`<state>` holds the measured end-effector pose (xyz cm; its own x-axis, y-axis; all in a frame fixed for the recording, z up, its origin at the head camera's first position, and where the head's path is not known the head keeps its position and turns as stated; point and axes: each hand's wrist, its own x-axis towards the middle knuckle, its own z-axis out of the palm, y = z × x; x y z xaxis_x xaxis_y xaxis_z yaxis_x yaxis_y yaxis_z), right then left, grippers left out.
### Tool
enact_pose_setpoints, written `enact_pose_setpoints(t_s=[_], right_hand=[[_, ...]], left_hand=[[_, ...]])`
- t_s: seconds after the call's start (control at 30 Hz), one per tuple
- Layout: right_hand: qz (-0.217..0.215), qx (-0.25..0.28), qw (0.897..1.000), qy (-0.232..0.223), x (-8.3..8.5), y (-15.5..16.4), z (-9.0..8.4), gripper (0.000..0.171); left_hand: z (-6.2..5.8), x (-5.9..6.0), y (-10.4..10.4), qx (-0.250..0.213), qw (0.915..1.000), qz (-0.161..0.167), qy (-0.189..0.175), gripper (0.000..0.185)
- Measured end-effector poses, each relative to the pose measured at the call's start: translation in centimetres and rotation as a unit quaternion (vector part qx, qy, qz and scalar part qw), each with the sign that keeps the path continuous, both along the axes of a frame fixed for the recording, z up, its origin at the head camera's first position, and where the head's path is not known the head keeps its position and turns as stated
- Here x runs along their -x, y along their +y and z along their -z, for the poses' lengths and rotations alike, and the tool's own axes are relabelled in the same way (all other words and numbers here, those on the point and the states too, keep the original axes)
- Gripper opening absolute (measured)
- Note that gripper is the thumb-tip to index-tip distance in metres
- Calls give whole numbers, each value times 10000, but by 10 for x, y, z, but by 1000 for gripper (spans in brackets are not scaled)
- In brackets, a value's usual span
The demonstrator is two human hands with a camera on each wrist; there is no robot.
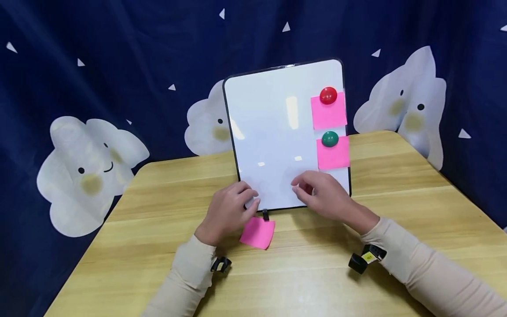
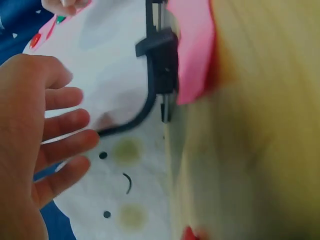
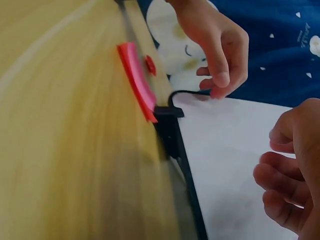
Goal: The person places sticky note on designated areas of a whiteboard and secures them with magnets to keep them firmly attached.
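2 notes (image 1: 330,132) on the whiteboard (image 1: 273,136), 1 note (image 1: 257,232) before it

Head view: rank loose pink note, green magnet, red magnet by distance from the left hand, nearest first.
From the left hand:
1. Loose pink sticky note, on the table just below the hand.
2. Green magnet, lower of the two on the whiteboard's right edge.
3. Red magnet, above the green one, near the top right corner.

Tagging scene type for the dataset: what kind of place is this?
Likely a staged tabletop recording setup, not a real office: a light wooden table, a navy cloud-print fabric backdrop, and a small propped black-framed whiteboard.
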<state>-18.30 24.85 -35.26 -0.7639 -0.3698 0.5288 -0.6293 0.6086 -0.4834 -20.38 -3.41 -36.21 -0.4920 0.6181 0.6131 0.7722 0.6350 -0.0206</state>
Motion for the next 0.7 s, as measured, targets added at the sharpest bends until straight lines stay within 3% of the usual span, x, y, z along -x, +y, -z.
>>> enact_pose_setpoints(t_s=[0.17,0.37,0.53,0.7], right_hand=[[-515,-340,9981,-88,-4,-15,7,8],[-1201,-949,9882,6,-5,-41,14,10],[-1288,-1169,9847,-131,-4,-57,16,11],[-1403,-1452,9792,-174,-3,-73,18,14]], left_hand=[[5,3,-19,-151,9999,34,40,14],[9,8,-36,-118,9998,100,-106,9],[11,9,-44,238,9991,-78,-354,11],[15,7,-62,326,9951,-459,-813,10]])
